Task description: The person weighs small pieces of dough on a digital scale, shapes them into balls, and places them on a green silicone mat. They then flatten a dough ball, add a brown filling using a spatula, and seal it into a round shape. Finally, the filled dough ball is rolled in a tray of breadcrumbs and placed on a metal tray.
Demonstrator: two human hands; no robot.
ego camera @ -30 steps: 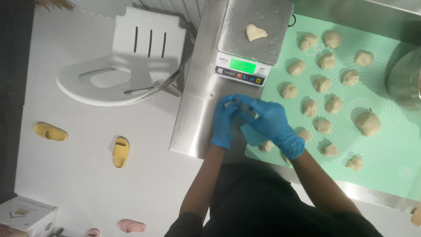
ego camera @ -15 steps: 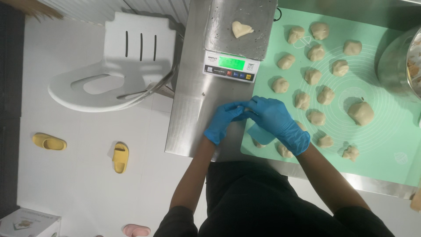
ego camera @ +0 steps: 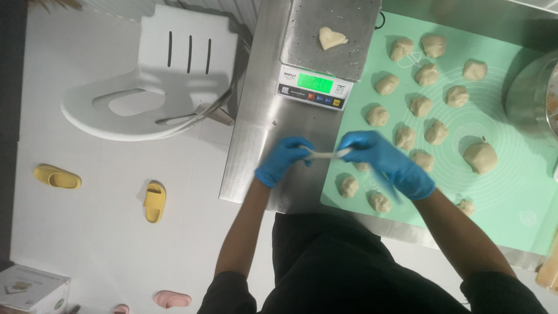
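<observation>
Both hands wear blue gloves and they are pulling a piece of dough apart over the steel worktop (ego camera: pixel 256 145). The left hand (ego camera: pixel 283 160) pinches one end of the dough strip (ego camera: pixel 326 154) and the right hand (ego camera: pixel 386 160) pinches the other end. The strip is thin and stretched, up in the air between the two hands, just near the left edge of the green mat (ego camera: pixel 511 192). It is blurry, so I cannot tell if it has split yet.

Far from the person sits a scale (ego camera: pixel 325 52) with a green lit screen. One small dough piece (ego camera: pixel 332 38) lies on its flat top.

To the right, many little dough balls (ego camera: pixel 436 131) sit in rows on the mat, apart from each other. One bigger dough lump (ego camera: pixel 480 157) rests further right. A metal bowl (ego camera: pixel 532 93) stands at the far right edge.

I think the step in hand is tearing off a bit of dough to get a piece the right weight. The next move seems to need a clean pull so the strip breaks, with each hand gripping its half tight so nothing drops onto the worktop.

On the floor to the left are a white plastic chair (ego camera: pixel 157 75) and yellow slippers (ego camera: pixel 154 200).
</observation>
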